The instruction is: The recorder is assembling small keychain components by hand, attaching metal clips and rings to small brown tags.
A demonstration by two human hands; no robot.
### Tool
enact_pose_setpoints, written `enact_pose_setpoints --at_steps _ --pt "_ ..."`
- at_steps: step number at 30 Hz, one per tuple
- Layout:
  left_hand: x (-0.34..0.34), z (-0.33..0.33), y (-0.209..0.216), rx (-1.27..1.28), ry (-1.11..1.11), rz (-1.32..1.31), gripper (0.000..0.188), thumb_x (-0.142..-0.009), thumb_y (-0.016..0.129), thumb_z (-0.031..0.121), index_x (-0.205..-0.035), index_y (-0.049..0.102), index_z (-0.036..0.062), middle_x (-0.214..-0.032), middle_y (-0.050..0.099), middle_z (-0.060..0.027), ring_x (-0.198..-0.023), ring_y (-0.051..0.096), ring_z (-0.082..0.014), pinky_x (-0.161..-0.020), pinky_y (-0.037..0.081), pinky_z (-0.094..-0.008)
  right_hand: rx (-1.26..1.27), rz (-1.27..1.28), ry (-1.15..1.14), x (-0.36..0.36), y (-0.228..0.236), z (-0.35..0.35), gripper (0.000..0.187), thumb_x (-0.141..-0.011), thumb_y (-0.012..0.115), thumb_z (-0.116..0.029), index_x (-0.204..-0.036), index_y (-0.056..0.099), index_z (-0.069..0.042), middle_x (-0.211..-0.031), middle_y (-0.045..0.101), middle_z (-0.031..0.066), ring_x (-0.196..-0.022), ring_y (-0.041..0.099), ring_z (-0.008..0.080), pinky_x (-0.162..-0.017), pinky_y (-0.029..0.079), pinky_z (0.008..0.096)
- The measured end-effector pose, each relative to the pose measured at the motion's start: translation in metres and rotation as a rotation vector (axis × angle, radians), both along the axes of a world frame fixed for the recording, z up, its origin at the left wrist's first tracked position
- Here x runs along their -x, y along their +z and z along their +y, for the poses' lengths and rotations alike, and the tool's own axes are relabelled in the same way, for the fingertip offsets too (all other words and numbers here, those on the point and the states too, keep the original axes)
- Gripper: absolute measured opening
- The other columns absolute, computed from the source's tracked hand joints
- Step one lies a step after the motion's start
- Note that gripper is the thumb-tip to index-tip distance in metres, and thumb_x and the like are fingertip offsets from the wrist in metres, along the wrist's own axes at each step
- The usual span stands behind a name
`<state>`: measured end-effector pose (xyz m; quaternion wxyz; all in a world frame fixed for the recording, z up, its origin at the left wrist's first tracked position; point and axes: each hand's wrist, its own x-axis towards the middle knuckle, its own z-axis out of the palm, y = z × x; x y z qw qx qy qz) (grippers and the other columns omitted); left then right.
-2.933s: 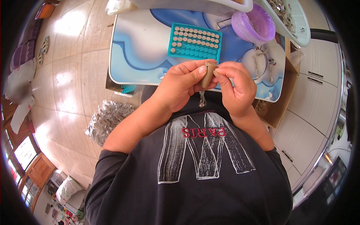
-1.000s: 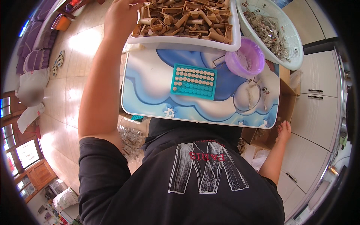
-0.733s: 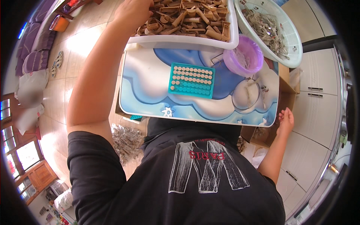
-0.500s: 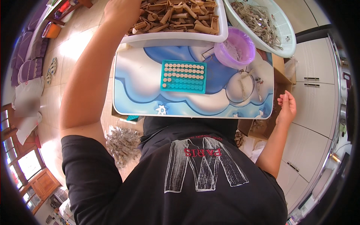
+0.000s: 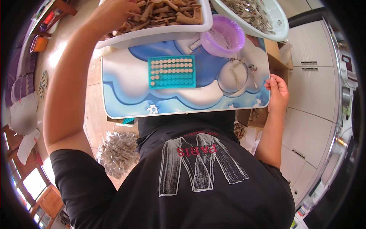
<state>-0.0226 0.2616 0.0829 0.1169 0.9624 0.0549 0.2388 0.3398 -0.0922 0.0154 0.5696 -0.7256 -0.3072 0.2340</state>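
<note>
My left hand (image 5: 113, 13) reaches over a white plastic bin (image 5: 160, 33) heaped with brown curved pieces (image 5: 164, 13). Its fingers are bent but apart among the pieces at the left, and nothing shows held in them. At the right side of the small table (image 5: 129, 101), my right hand (image 5: 278, 91) has its fingers curled against the edge. On the tabletop lies a teal tray (image 5: 172, 86) with rows of round holes. Pale round pieces (image 5: 171, 65) fill its far rows, with only a few in the two near rows.
Behind the table's right part stand a purple bowl (image 5: 225, 49) lined with clear plastic and a pale green basket (image 5: 280, 28) of small wrapped items. A wire ring (image 5: 220, 82) lies at the right. Below are a cardboard box (image 5: 258, 119) and a clear packet pile (image 5: 116, 152).
My left hand has moved from the bin's left rim in over the brown pieces. My right hand has come left to the table edge. The whole view has shifted slightly.
</note>
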Motion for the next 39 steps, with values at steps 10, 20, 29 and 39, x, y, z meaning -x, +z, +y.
enact_pose_setpoints --at_steps 10,20,29,39 --pt "-0.02 -0.042 0.034 0.172 0.829 -0.003 0.013 -0.077 0.052 0.0 -0.084 0.063 0.0028 -0.078 0.061 -0.011 -0.066 0.058 -0.0245 -0.061 0.048 -0.0344 0.108 -0.107 0.007 0.006 -0.002 -0.004 0.016 -0.088 0.059 -0.013 -0.097 0.062 -0.001 -0.084 0.062 0.0007 -0.07 0.055 0.0079 -0.066 0.044 0.0206" --pt "-0.007 -0.103 0.023 1.384 0.362 -0.546 0.038 -0.078 0.04 0.001 -0.112 0.057 -0.0008 -0.092 0.059 -0.009 -0.075 0.055 -0.0137 -0.064 0.046 -0.0236 0.506 -0.764 0.317 0.066 -0.009 0.02 0.018 -0.078 0.066 -0.021 -0.087 0.062 -0.006 -0.077 0.062 0.0089 -0.067 0.059 0.0197 -0.061 0.046 0.0305" --pt "-0.032 -0.232 -0.046 2.116 0.437 -0.245 0.034 -0.089 0.055 0.035 -0.072 0.056 0.0061 -0.067 0.052 -0.0013 -0.048 0.036 -0.0068 -0.043 0.029 -0.0206 0.172 0.035 0.347 0.072 0.011 0.025 0.01 -0.085 0.061 -0.009 -0.084 0.057 -0.001 -0.072 0.054 -0.0026 -0.068 0.049 0.0043 -0.061 0.041 0.0203" --pt "-0.047 -0.246 -0.066 2.399 0.065 -0.328 0.046 -0.094 0.044 0.027 -0.129 0.039 -0.0029 -0.114 0.058 -0.0137 -0.048 0.032 -0.0023 -0.041 0.028 -0.0162 0.059 -0.101 0.739 0.13 0.036 0.012 0.009 -0.08 0.064 -0.006 -0.084 0.062 0.002 -0.074 0.055 0.0038 -0.062 0.049 0.0107 -0.059 0.04 0.0229"
